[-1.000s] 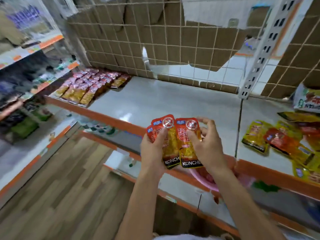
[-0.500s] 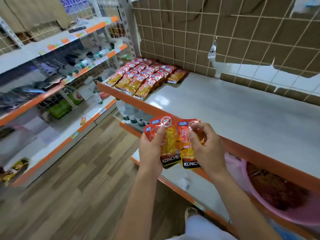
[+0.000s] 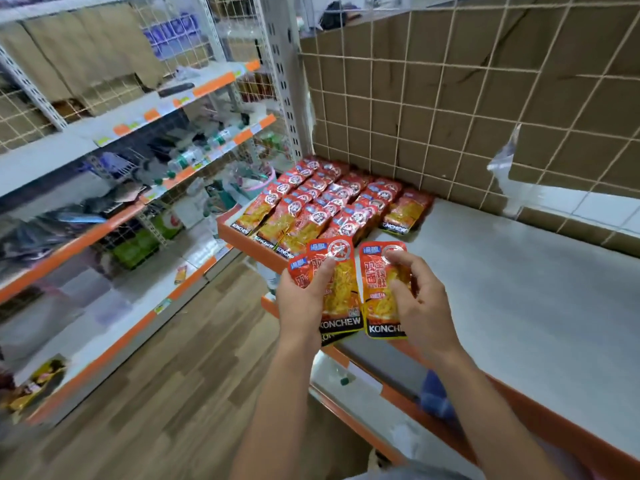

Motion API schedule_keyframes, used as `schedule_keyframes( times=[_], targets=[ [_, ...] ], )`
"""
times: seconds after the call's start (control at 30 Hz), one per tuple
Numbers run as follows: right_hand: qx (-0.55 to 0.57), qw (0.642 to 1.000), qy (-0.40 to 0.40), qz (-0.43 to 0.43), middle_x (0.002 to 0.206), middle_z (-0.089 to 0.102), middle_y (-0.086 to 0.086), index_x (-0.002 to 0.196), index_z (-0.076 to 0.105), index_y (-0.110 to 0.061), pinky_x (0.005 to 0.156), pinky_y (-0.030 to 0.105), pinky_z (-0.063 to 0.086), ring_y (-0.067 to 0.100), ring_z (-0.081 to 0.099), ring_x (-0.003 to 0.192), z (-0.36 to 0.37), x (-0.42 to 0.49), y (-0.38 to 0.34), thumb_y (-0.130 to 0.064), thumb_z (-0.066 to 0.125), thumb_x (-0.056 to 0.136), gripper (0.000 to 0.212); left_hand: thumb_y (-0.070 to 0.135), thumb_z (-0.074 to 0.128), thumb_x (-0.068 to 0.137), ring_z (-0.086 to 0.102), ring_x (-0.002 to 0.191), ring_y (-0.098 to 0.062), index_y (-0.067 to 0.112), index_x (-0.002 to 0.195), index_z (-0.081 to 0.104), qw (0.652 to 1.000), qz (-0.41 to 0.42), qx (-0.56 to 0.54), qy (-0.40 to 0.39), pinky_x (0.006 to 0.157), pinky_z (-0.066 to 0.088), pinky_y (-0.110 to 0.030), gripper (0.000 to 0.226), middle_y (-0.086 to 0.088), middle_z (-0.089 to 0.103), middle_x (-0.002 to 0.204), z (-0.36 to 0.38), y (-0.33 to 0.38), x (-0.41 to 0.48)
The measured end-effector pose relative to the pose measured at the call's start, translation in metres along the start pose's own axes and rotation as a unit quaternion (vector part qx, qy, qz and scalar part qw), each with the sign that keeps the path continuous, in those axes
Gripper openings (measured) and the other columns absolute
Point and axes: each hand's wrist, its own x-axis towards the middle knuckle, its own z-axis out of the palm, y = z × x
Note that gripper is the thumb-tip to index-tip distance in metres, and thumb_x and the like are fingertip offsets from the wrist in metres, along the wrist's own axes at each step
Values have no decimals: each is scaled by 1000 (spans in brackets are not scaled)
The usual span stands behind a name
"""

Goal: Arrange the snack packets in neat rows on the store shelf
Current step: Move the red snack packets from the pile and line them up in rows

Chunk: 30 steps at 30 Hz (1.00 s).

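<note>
- The left hand (image 3: 303, 301) is curled round a small fan of snack packets (image 3: 341, 289), red on top and yellow below. Its thumb lies on the front one.
- I count two packets in that fan for sure. A dark bottom edge peeps out under them and looks like a third.
- The right hand (image 3: 424, 306) pinches a single packet (image 3: 377, 289) of the same kind. One fingertip sits on the round mark near its top, and the other fingers curl over its front.
- The fan and the single packet hang side by side, almost touching. They are just above the orange front edge of the shelf (image 3: 519, 289).
- Each front packet has KONCHEW printed along the bottom.
- Past the hands and a little to the left, the rows of packets (image 3: 325, 206) lie flat in the far corner of the shelf.
- I count five rows side by side. The packets overlap like roof tiles, so I cannot count every one.
- The row nearest the right hand looks the shortest.
- Behind the rows stands a wire grid (image 3: 450, 98) with brown cardboard behind it.
- Left of the left hand stands another shelf rack (image 3: 138, 116) with orange edges. The things on it are too blurry to name.
- Under the arms is a wooden floor (image 3: 156, 393).
</note>
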Motion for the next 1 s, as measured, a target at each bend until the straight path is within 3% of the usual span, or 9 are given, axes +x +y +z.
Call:
schedule_keyframes(
  times=[0.2, 0.3, 0.37, 0.43, 0.5, 0.6, 0.73, 0.87, 1.0],
  targets=[
    [-60, 991, 115, 18, 113, 62, -3, 127, 42, -29, 83, 38, 54, 15, 65, 94, -9, 61, 12, -4, 61, 85, 53, 36, 80, 72, 70, 94, -23, 17, 118, 57, 1000, 15, 16, -6, 84, 57, -48, 55, -4, 71, 107, 15, 8, 49],
    [-126, 974, 179, 64, 100, 62, 1, 133, 35, -15, 83, 32, 47, 19, 61, 86, -16, 96, 12, -11, 71, 79, 65, 34, 80, 74, 69, 96, -20, 17, 120, 58, 998, 37, 34, -26, 87, 56, -47, 54, -2, 70, 109, 25, 15, 77],
    [-164, 961, 201, 96, 93, 59, -1, 126, 47, -11, 82, 29, 44, 18, 58, 86, -19, 116, 11, -15, 72, 79, 54, 39, 82, 70, 69, 98, -19, 19, 122, 57, 997, 38, 43, -49, 87, 55, -47, 61, -1, 69, 111, 33, 22, 96],
    [-180, 954, 207, 125, 87, 60, -2, 107, 60, -13, 77, 25, 42, 18, 58, 85, -19, 130, 13, -16, 71, 81, 29, 39, 82, 70, 69, 98, -20, 19, 120, 57, 996, 36, 44, -75, 86, 56, -48, 60, -2, 69, 110, 42, 28, 115],
    [-167, 950, 220, 144, 81, 64, -2, 91, 63, -16, 74, 28, 45, 20, 62, 83, -16, 141, 21, -18, 70, 82, 12, 42, 83, 67, 69, 98, -21, 20, 119, 57, 993, 29, 48, -100, 86, 56, -48, 62, -2, 69, 110, 50, 37, 133],
    [-158, 935, 256, 187, 88, 70, 7, 93, 67, -10, 80, 41, 54, 25, 66, 86, -11, 150, 32, -23, 71, 82, 18, 44, 83, 68, 68, 99, -21, 22, 115, 57, 989, 28, 61, -129, 87, 55, -48, 58, -1, 68, 110, 60, 48, 155],
    [-173, 927, 259, 207, 88, 71, 7, 99, 70, -10, 79, 38, 55, 23, 68, 84, -5, 155, 35, -21, 71, 81, 21, 28, 79, 77, 71, 91, -23, 26, 98, 60, 984, 19, 65, -165, 80, 58, -46, 29, -2, 71, 99, 66, 54, 171],
    [-208, 915, 264, 221, 76, 67, -2, 91, 65, -18, 75, 36, 54, 19, 66, 77, 1, 157, 33, -23, 72, 80, 14, 29, 79, 77, 72, 89, -22, 24, 106, 59, 978, -18, 64, -198, 79, 59, -48, 36, -4, 71, 101, 70, 52, 181],
    [-254, 905, 261, 220, 78, 65, -4, 102, 63, -17, 68, 25, 42, 16, 62, 78, 4, 155, 28, -27, 71, 80, 25, 32, 79, 75, 71, 93, -22, 19, 118, 57, 974, -26, 68, -216, 81, 58, -47, 50, -4, 70, 107, 75, 50, 181]
  ],
)
